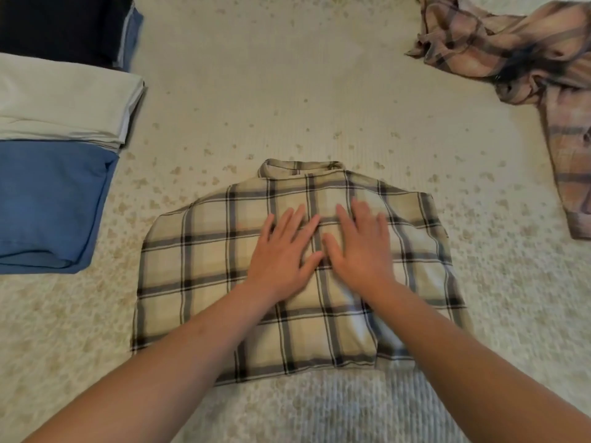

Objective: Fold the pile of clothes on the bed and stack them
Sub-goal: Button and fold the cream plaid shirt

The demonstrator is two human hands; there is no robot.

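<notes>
Looking down through the head camera, I saw a cream plaid shirt (224, 282) lying folded on the bed (256, 91), collar at the far edge and its near hem closest to me. Both hands lay flat on its middle. My left hand (284, 251) pressed down with fingers straight and slightly fanned, thumb pointing toward the other hand. My right hand (361, 247) sat just beside it, fingers likewise straight and spread, its thumb nearly touching the left thumb. Neither grip pinched any cloth; both palms simply rested on the fabric. Both forearms ran bare from the bottom corners of the frame up to the shirt.

At the left edge sat folded clothes. A blue piece (48, 203) lay nearest me, and a white piece (64, 100) overlapped its far edge. Beyond that was a dark piece (57, 24) with a blue layer (132, 33) showing at its right side. I could not tell what kind of garments these were.

At the far right, well apart from the shirt, a pinkish plaid garment (527, 65) lay crumpled and unfolded on the bed, part of it trailing down the right edge. The bedcover was pale with small tan specks.
</notes>
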